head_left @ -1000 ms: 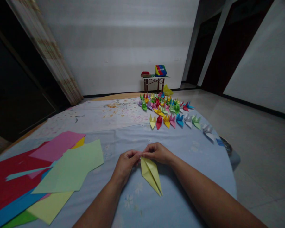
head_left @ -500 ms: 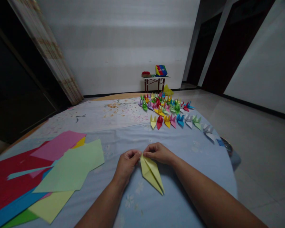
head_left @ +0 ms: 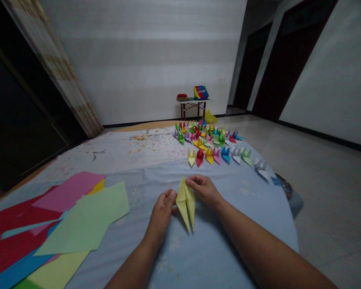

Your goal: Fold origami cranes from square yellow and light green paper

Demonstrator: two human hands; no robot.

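head camera, sole view | set on the person's head, above the table (head_left: 270, 208) | faces forward, tilted down | near: folded yellow paper (head_left: 182, 194) | far: side table (head_left: 195, 101), back wall (head_left: 138, 60)

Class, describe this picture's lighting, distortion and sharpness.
Head view: dim light, faint horizontal bands on the white wall; head view: the curtain leans, likely lens distortion; head view: creases on the yellow folded paper readable, far paper cranes softer.

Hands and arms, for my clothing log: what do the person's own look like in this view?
The left hand and right hand are ungloved. The left forearm and right forearm show no sleeve, watch or bracelet; no markings stand out.
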